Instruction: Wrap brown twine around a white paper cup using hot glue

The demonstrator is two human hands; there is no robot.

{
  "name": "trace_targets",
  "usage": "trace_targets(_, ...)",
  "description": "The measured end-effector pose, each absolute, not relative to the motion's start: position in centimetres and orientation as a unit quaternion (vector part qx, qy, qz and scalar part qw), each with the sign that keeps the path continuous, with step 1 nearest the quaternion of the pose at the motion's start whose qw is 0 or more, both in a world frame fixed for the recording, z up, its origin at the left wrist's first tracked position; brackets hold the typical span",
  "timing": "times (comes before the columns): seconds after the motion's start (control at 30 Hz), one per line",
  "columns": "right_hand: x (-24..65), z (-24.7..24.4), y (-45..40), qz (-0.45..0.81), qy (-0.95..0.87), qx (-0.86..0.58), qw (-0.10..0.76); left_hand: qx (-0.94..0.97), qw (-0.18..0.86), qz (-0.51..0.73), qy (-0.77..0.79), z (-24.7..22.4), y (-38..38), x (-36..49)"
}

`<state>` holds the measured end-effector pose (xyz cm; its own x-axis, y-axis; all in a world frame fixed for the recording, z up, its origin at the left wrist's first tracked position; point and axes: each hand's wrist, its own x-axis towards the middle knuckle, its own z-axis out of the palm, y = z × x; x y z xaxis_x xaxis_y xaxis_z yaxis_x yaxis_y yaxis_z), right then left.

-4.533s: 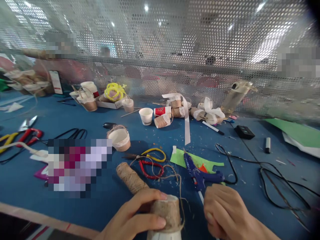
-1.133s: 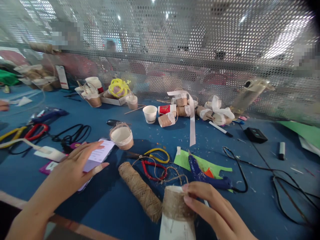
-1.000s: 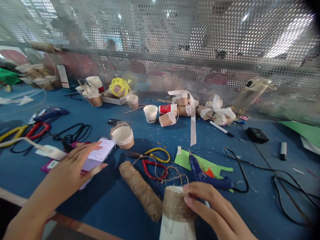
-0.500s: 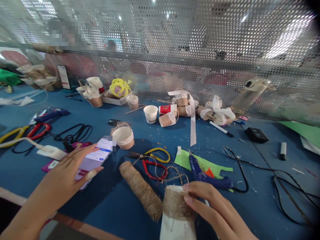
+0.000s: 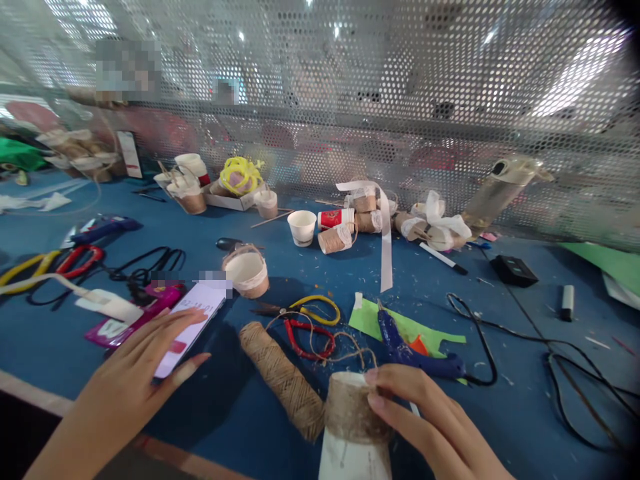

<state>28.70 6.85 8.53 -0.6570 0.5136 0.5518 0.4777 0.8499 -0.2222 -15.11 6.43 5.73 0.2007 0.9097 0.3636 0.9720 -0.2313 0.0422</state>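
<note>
My left hand (image 5: 145, 363) rests over a lit phone (image 5: 197, 310), fingers spread across its lower part. At the bottom centre my right hand (image 5: 415, 407) has its fingertips on the twine-wrapped end of an upturned white paper cup (image 5: 355, 427). A loose strand of twine (image 5: 350, 337) runs from near those fingertips. Against the cup's left side lies a spool of twine (image 5: 283, 380). Red and yellow scissors (image 5: 313, 327) lie behind the spool, and a blue glue gun (image 5: 420, 357) sits on green paper (image 5: 367, 319).
A twine-handled cup (image 5: 249, 275) stands beyond the phone. Behind are a white cup (image 5: 301, 228), decorated cups (image 5: 337, 238) and white ribbon (image 5: 386, 247). Black cable (image 5: 555, 373) loops at right; more scissors (image 5: 80, 260) lie left. A perforated metal screen (image 5: 320, 100) borders the back.
The phone's screen now shows large digits instead of the earlier page. My left hand has shifted slightly down and right on it. My right hand and the cup have barely moved.
</note>
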Motion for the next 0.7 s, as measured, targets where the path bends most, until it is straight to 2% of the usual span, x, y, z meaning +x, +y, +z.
trace_targets(0.1, 28.7, 8.4, 6.9, 0.026, -0.909, -0.274, 0.312, -0.781, 0.054, -0.204, -0.588, 6.0, 5.6, -13.0)
trace_targets(0.23, 28.6, 8.7, 6.9, 0.028, -0.909, -0.269, 0.318, -0.845, 0.001, -0.252, -0.472, 7.2, 5.4, -8.0)
trace_targets(0.43, 28.1, 9.3, 7.0, 0.044, -0.896, -0.297, 0.326, -0.923, -0.094, -0.269, -0.260, 11.4, 7.3, -1.0)
trace_targets(0.6, 27.5, 9.0, 7.3, 0.041, -0.866, -0.321, 0.380, -0.931, -0.084, -0.266, -0.237, 14.1, 8.3, 1.5)
trace_targets(0.7, 27.6, 8.9, 7.4, 0.053, -0.855, -0.339, 0.389, -0.910, -0.154, -0.290, -0.255, 14.2, 9.5, 2.7)
